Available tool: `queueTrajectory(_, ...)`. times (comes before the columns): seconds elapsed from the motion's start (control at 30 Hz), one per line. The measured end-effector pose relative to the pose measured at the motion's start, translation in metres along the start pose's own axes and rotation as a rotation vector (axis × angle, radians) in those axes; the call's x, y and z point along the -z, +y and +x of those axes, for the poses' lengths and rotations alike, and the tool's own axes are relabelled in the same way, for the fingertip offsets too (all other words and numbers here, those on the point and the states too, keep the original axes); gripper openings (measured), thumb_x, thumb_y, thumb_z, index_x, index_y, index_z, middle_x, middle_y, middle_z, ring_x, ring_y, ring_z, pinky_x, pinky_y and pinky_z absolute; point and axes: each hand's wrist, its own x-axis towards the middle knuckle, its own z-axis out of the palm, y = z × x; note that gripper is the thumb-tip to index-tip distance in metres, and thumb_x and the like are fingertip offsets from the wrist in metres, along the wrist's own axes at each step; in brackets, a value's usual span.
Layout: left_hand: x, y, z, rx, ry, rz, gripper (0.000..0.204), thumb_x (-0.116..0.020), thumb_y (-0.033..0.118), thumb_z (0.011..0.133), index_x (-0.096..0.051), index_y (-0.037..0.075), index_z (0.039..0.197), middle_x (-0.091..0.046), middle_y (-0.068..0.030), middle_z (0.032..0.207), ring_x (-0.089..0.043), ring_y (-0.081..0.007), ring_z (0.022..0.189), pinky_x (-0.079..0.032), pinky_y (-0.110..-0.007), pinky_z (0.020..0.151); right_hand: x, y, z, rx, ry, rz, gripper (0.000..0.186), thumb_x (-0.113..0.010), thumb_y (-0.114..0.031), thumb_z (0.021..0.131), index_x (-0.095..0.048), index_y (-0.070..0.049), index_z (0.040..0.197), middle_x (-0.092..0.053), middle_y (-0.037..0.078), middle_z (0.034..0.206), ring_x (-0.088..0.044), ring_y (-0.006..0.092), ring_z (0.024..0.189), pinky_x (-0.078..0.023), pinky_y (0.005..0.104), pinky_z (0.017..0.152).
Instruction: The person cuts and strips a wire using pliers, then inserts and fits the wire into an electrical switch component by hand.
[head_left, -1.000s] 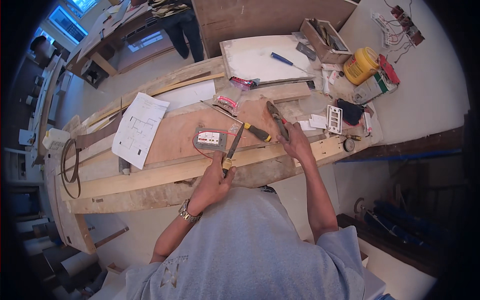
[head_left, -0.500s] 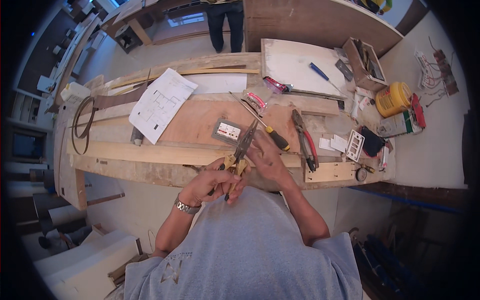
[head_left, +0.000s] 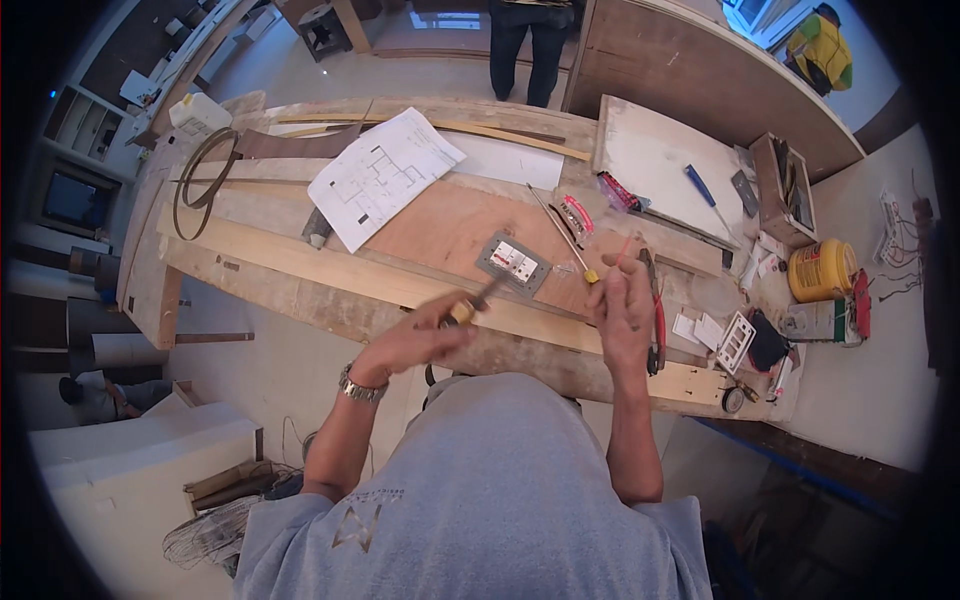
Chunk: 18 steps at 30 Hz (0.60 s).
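My left hand (head_left: 415,335) is closed round the needle-nose pliers (head_left: 462,312), which have yellow grips. Hand and tool are smeared by motion, with the jaws towards the switch-and-socket unit (head_left: 515,262) in its grey frame on the bench. My right hand (head_left: 625,315) is raised, fingertips pinched together on a thin red strand (head_left: 625,247), too fine to identify. Beside its fingers lies a screwdriver (head_left: 557,228), its yellow handle partly hidden by the hand. Red-handled pliers (head_left: 658,325) lie just right of that hand, partly covered by it.
The wooden workbench (head_left: 300,290) carries a printed plan (head_left: 385,180), a coiled band (head_left: 205,185) and a blue screwdriver (head_left: 705,192). At the right stand a yellow tub (head_left: 822,270), a wooden tool box (head_left: 783,190) and a white cover frame (head_left: 736,342). People are in the background.
My hands have moved apart: the left swung leftward with the needle-nose pliers, and the right moved right, fingers pinched. The view has shifted, so the bench sits farther right.
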Motion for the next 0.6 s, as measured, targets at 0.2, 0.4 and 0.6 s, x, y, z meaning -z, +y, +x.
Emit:
queueTrajectory(0.2, 0.064, -0.052, 0.074, -0.34, 0.592, 0.71, 0.052, -0.075, 0.025, 0.098, -0.057, 0.0, 0.14, -0.065, -0.0132, 0.096, -0.062, -0.0286, 0.078, -0.051, -0.04, 0.071, 0.023, -0.03, -0.038, -0.037, -0.19, -0.307, 0.027, -0.051, -0.025, 0.115, -0.059, -0.002, 0.127, -0.063, 0.003, 0.07, -0.055, 0.0077, 0.065, -0.044, 0.0297, 0.061)
queueTrajectory(0.4, 0.079, -0.057, 0.11, -0.419, 0.809, 1.174, 0.045, -0.074, 0.02, 0.095, -0.062, 0.0, 0.133, -0.058, -0.0277, 0.13, -0.057, -0.0444, 0.112, -0.049, -0.05, 0.092, 0.016, -0.038, -0.064, -0.178, -0.263, -0.291, 0.029, -0.051, -0.027, 0.115, -0.058, -0.001, 0.125, -0.066, 0.005, 0.073, -0.055, 0.0086, 0.065, -0.045, 0.0307, 0.063)
queueTrajectory(0.6, -0.002, 0.0, 0.084, -0.662, 0.417, 0.612, 0.028, -0.071, 0.021, 0.104, -0.072, 0.0, 0.122, -0.071, -0.0173, 0.116, -0.065, -0.0304, 0.108, -0.051, -0.041, 0.094, 0.001, -0.038, -0.07, -0.242, -0.277, -0.136, 0.027, -0.052, -0.027, 0.116, -0.058, -0.004, 0.129, -0.068, 0.005, 0.076, -0.047, 0.0034, 0.048, -0.036, 0.0234, 0.044)
